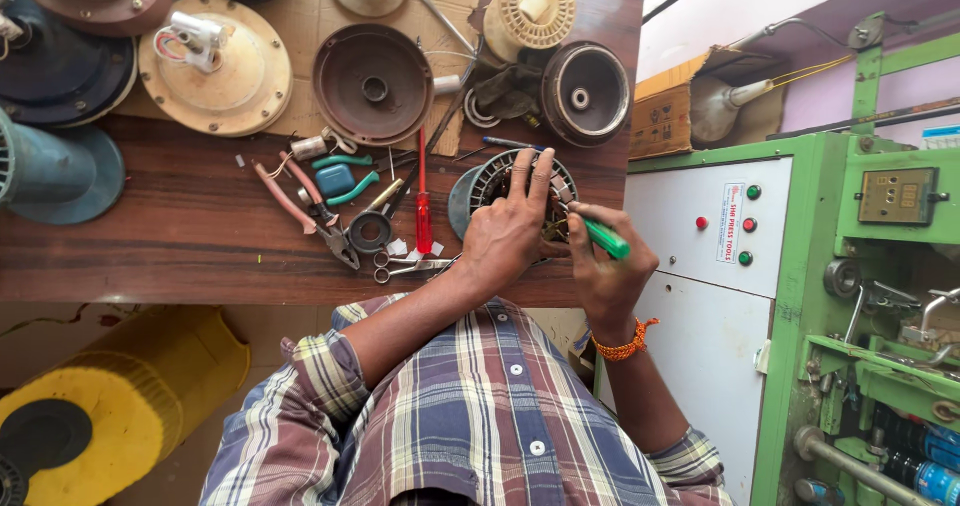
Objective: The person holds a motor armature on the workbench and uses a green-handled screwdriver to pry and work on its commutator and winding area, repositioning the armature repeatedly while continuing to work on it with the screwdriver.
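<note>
While the left hand is pressing flat on top of the round motor stator, fingers spread and not gripping, the right hand is clenching a green-handled screwdriver with its tip pointing into the stator's right side. Stator is sitting at the near edge of the wooden bench, centre of the frame, just left of the green and white machine cabinet. An orange bracelet is showing on the right wrist, and the person is wearing a plaid shirt filling the bottom centre. Left of the stator, a red screwdriver is lying upright in frame, with small scissors just below it, pink-handled pliers further left, and teal-handled pliers beside those. A brown fan cover is sitting top centre, a cream round housing at upper left, a dark round bell housing above the stator, and a cream wire spool at the top. A yellow drum is lying on the floor, lower left. A cardboard box is resting to the right of the bench.
</note>
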